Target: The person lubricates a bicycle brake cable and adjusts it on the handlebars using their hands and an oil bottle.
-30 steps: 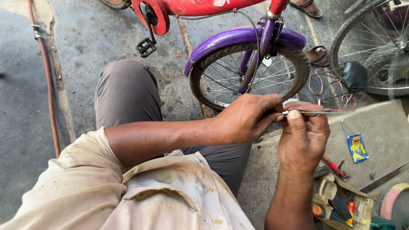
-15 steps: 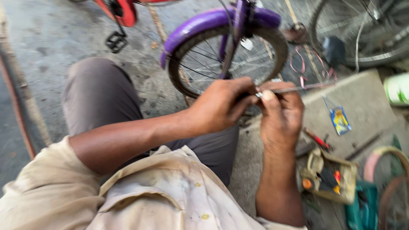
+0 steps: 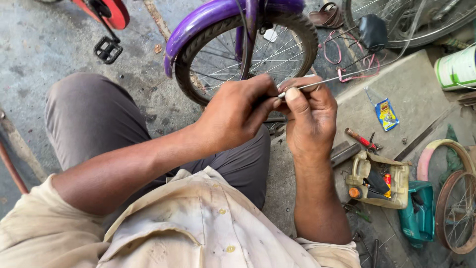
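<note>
Your left hand (image 3: 238, 111) and right hand (image 3: 308, 116) meet near the purple bicycle wheel (image 3: 248, 44), both pinched shut on a thin metal spoke (image 3: 337, 80). The spoke runs off to the far right, over the concrete slab (image 3: 416, 94).

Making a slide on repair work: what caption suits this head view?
Both hands, left and right, pinch a thin metal wire above a purple-fendered bicycle wheel.

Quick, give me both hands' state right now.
Left hand: closed, fingers pinching the end of the thin metal wire.
Right hand: closed, thumb and fingers gripping the same wire.
</note>
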